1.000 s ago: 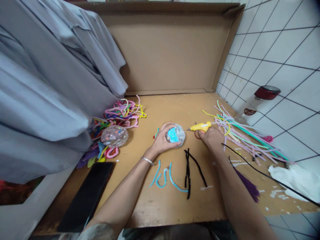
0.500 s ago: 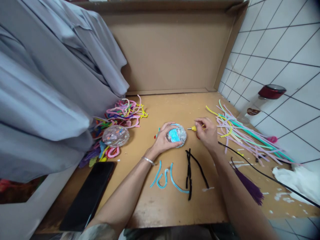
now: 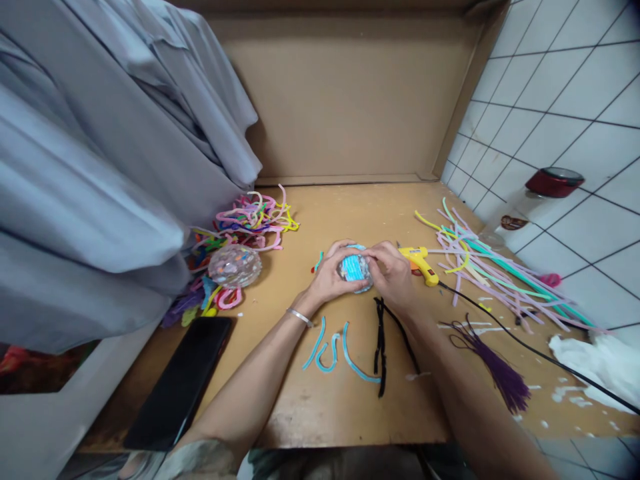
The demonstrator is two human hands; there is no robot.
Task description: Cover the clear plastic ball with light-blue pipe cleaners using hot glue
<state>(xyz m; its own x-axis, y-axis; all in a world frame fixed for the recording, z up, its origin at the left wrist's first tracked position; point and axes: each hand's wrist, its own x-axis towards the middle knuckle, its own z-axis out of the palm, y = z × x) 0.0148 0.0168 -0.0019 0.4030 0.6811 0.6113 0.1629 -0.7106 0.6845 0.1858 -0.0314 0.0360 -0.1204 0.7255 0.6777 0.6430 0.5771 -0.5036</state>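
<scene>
My left hand (image 3: 336, 272) is wrapped around the left side of a round, clear, ball-like piece (image 3: 355, 268) with light blue pipe cleaner rows on its face. At its right edge, the fingers of my right hand (image 3: 391, 272) are closed and pressed against it; anything small between them is hidden. Just right of that hand lies a yellow hot glue gun (image 3: 423, 261) on the table. Nearer to me are bent light blue pipe cleaner pieces (image 3: 350, 360) and black pipe cleaner strips (image 3: 381, 347).
On the left are a second clear ball (image 3: 235, 266), a heap of coloured pipe cleaners (image 3: 250, 220) and a black phone (image 3: 179, 383). To the right lie long pipe cleaners (image 3: 493, 267), a purple tassel (image 3: 500, 367), a black cord (image 3: 525, 340), white tissue (image 3: 597, 367) and a red-lidded jar (image 3: 530, 200).
My right hand has let go of the glue gun, which now lies on the table, and has moved left onto the ball. The left hand keeps its hold.
</scene>
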